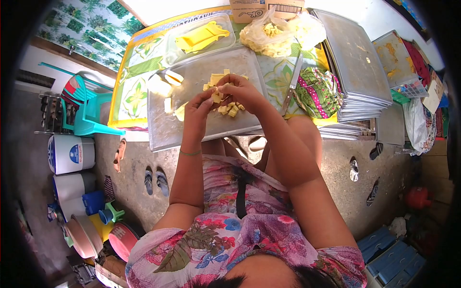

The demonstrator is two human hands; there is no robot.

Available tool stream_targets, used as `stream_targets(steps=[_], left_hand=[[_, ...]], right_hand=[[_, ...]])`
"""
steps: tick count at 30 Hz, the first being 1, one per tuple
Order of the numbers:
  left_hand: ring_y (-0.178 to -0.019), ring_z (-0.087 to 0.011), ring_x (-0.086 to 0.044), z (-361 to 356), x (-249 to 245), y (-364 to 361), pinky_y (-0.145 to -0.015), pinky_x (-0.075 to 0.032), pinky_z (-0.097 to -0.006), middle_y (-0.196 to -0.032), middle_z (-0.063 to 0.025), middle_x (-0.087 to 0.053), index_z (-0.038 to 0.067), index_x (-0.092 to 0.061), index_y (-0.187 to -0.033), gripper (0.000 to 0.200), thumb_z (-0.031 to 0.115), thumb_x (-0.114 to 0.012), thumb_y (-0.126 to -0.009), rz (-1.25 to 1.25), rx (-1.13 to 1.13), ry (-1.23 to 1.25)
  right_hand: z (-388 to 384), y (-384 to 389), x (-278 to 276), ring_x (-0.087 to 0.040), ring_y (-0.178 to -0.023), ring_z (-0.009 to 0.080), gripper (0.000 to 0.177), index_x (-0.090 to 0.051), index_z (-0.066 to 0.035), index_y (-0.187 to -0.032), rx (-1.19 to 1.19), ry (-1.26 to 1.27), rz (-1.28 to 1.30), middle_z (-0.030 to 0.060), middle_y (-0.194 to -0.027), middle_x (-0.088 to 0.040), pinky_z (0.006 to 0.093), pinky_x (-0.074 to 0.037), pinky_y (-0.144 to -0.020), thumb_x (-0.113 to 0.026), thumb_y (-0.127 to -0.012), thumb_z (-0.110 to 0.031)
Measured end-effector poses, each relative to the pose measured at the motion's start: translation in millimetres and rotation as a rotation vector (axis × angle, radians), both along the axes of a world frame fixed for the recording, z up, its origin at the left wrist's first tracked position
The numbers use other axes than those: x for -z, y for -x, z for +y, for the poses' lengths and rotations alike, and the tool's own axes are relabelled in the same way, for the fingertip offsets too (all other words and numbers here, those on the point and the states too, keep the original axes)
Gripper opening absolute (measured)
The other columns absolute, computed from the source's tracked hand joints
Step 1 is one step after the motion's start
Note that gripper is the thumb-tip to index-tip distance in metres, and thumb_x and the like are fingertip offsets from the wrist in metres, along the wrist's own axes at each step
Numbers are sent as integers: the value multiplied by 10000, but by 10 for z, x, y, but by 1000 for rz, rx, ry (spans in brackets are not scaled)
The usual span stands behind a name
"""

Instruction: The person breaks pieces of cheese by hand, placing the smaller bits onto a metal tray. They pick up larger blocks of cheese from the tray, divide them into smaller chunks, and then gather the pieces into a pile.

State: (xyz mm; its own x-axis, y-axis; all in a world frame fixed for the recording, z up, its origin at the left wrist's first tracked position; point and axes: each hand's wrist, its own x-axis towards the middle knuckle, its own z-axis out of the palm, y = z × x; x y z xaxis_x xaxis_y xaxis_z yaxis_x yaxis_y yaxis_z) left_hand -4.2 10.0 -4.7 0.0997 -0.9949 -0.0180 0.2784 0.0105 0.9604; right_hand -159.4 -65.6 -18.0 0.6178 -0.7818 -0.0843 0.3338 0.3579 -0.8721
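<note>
Both hands meet above a metal baking tray (192, 129). My left hand (199, 103) and my right hand (240, 93) pinch a small pale-yellow cube (216, 98) between their fingertips. Under and behind them, several similar yellow cubes (232, 109) lie loose on the tray. Larger whitish pieces (159, 86) rest at its left side, along with one piece (174, 78) showing a yellow-orange edge. The fingers partly cover the held cube.
A plastic tub (230, 33) holds a yellow plastic piece (201, 37). Beside a bag of yellow pieces (269, 38) lie a knife (292, 86) and a green patterned cloth bundle (317, 93). Stacked metal trays (357, 62) stand right. A turquoise chair (91, 113) is left.
</note>
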Motion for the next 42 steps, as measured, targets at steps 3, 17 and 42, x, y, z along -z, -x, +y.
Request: stream_targets(steps=[3, 17, 42], left_hand=[[-921, -209, -612, -115, 1, 3, -868, -503, -338, -997, -113, -625, -67, -583, -1079, 267, -20, -461, -847, -11, -28, -22], [-786, -126, -599, -687, 395, -249, -724, -472, -245, -880, -89, -661, -43, -642, -966, 192, 87, -605, -829, -508, -138, -25], [-855, -137, -599, -566, 221, 91, -765, -470, -268, -933, -89, -656, -42, -625, -1048, 330, 221, -633, -848, -606, 33, -30]], right_hand=[[-18, -43, 34, -608, -816, 171, 248, -530, 17, -1060, 92, -59, 41, 103, -967, -579, 282, -548, -738, -549, -889, -161], [-276, 86, 252, -587, -779, 155, 356, -572, -3, -1064, 411, 107, 361, 88, -940, -588, 272, -497, -673, -524, -712, -8], [-209, 12, 306, -583, -770, 119, 380, -577, -13, -1029, 308, 212, 338, 68, -938, -593, 248, -499, -648, -743, -704, -118]])
